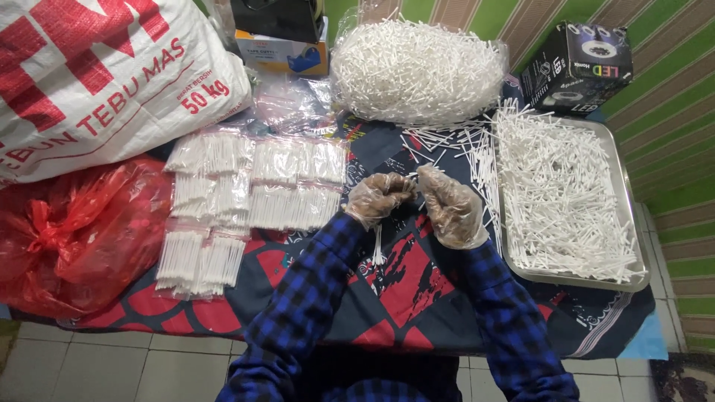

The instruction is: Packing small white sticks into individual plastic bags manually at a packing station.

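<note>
Both hands wear thin clear gloves and meet over the patterned cloth [417, 275]. The left hand [377, 198] has its fingers curled together on a small bunch of white sticks [378, 249] hanging below it. The right hand [450, 206] is closed too, touching the left. A metal tray [631, 216] of loose sticks lies just right; packed bags [253, 193] lie left.

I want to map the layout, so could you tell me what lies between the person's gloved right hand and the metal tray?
In the head view, loose white sticks lie on the dark patterned cloth between the right hand and the metal tray.
</note>
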